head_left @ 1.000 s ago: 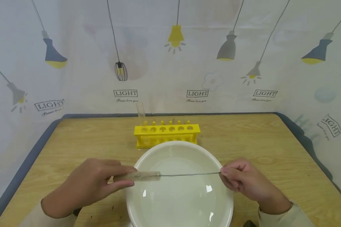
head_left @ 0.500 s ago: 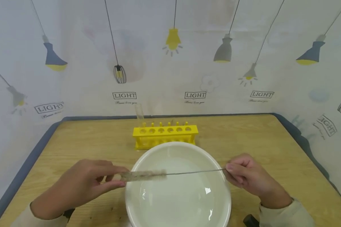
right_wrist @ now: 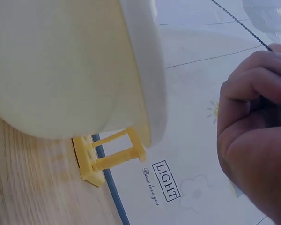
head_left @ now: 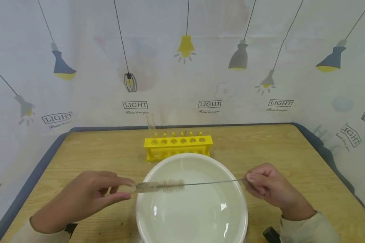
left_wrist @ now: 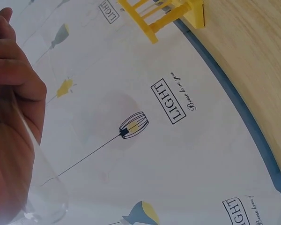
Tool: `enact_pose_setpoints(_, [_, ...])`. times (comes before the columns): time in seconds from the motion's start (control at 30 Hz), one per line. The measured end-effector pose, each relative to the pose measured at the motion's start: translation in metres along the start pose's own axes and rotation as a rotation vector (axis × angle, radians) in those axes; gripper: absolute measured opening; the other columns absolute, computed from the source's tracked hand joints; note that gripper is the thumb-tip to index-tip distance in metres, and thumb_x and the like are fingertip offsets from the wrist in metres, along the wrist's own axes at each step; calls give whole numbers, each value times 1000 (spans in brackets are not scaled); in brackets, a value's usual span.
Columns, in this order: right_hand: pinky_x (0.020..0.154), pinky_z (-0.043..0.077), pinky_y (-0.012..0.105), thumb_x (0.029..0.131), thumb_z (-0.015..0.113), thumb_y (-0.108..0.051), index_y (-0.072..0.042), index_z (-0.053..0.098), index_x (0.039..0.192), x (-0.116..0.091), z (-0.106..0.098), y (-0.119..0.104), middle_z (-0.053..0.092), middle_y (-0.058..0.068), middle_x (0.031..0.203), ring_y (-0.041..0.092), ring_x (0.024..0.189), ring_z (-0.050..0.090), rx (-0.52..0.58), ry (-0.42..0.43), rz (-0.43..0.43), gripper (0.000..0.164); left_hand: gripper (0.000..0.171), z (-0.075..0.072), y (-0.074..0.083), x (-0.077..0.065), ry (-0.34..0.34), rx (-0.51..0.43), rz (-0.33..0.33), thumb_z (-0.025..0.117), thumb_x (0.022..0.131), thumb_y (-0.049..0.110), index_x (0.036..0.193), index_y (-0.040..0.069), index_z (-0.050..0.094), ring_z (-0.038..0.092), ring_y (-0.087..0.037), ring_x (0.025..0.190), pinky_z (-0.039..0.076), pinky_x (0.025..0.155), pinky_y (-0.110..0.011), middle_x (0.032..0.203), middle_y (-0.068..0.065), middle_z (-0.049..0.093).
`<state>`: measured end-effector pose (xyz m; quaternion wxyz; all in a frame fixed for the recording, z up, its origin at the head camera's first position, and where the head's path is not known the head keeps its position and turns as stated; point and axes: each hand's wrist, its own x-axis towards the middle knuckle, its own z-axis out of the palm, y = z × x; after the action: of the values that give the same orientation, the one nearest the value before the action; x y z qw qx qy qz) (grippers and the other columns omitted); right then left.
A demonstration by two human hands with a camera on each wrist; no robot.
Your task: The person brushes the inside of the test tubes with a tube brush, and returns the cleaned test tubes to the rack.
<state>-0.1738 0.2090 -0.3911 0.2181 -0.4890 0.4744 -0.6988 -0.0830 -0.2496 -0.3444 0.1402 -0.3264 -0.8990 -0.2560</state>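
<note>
In the head view my left hand [head_left: 91,195] holds a clear glass test tube [left_wrist: 51,204] between thumb and fingers. The tube's rounded end shows below the hand in the left wrist view. A test tube brush [head_left: 171,185] lies level across the air above a white basin [head_left: 244,209]. Part of its pale bristles are squeezed together inside the tube; the part toward the right is spread and fuzzy. My right hand [head_left: 270,185] pinches the end of the brush's thin twisted wire handle [head_left: 214,182]. The tube's mouth is hard to make out.
Behind the basin stands a yellow test tube rack [head_left: 177,142], with another clear test tube [head_left: 151,123] upright in its leftmost hole. A dark object [head_left: 271,234] sits beside the right sleeve. Printed cloth walls enclose the wooden table [head_left: 246,141].
My right hand has moved right with the brush handle, and my left hand slightly left. More bristles now show spread out of the tube.
</note>
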Motion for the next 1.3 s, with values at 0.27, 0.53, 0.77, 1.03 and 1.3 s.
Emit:
enact_pose_setpoints(0.27, [41,23,27,98,16,18,-2,32,63,-4,-12,4,29,9,55,20,46,27,5,-18,-2,44,28,0,-9,-6,-16,-57,-29,81,84,18,110,27,75,33,10,55,31,48,-6,71,24,48])
enact_pose_setpoints(0.53, [40,23,29,99,16,18,-2,33,63,-6,-20,6,30,10,56,21,46,27,23,-26,1,44,25,-2,-15,-5,-33,-61,-42,80,85,19,108,27,76,33,11,55,32,47,-8,72,24,50])
enact_pose_setpoints(0.77, [42,25,29,99,12,17,-4,30,61,-15,-33,7,28,7,54,20,45,27,29,-26,-25,47,27,-12,-28,-15,-20,-59,-124,79,86,14,108,28,74,37,7,54,37,47,-15,70,23,51])
enact_pose_setpoints(1.03, [42,21,36,97,11,20,-3,32,61,-23,-41,17,30,11,55,24,46,26,41,-16,115,47,43,-22,-38,1,53,-458,-158,47,95,-14,128,8,63,53,-12,62,47,56,-27,85,5,60])
enact_pose_setpoints(1.3, [41,19,38,98,16,19,-2,34,63,-22,-42,21,28,12,55,26,46,25,0,-4,191,45,45,-30,-27,47,135,-700,-116,44,99,-11,141,4,50,67,-17,79,58,78,-26,105,-4,63])
